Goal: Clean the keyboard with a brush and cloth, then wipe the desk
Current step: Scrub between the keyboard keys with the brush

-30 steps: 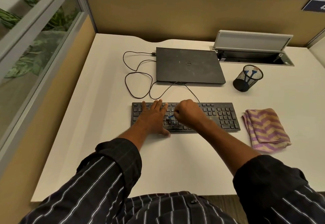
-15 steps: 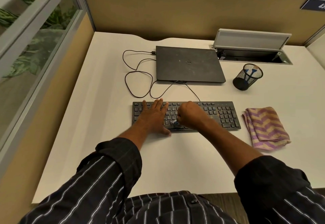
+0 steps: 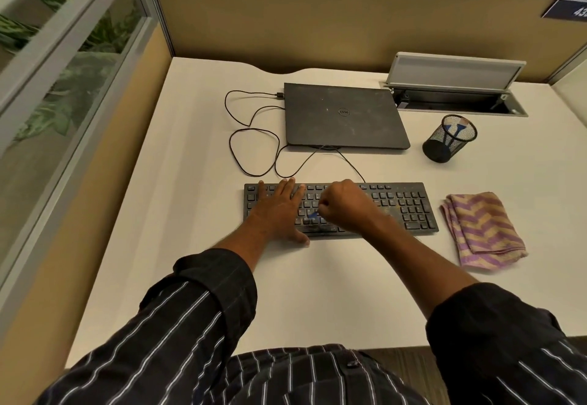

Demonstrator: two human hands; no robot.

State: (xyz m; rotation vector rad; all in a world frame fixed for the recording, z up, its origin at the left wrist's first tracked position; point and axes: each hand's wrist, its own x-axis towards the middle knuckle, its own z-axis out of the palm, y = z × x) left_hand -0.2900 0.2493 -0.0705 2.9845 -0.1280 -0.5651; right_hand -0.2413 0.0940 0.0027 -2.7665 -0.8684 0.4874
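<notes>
A black keyboard (image 3: 406, 207) lies across the middle of the white desk (image 3: 197, 214). My left hand (image 3: 279, 207) rests flat on its left half, fingers spread over the keys. My right hand (image 3: 346, 204) is curled into a fist over the keyboard's middle and grips a small blue-handled brush (image 3: 313, 215), whose blurred bristles touch the lower key rows. A folded purple-and-tan zigzag cloth (image 3: 482, 230) lies on the desk just right of the keyboard, untouched.
A closed black laptop (image 3: 343, 115) sits behind the keyboard, with black cables (image 3: 251, 138) looping to its left. A black mesh pen cup (image 3: 448, 139) stands at the right rear, and an open grey cable hatch (image 3: 457, 87) lies behind it. Partition walls enclose the desk.
My right hand has made small brushing strokes over the middle keys, the brush tip shifting along the lower rows. My left hand has stayed flat on the keyboard.
</notes>
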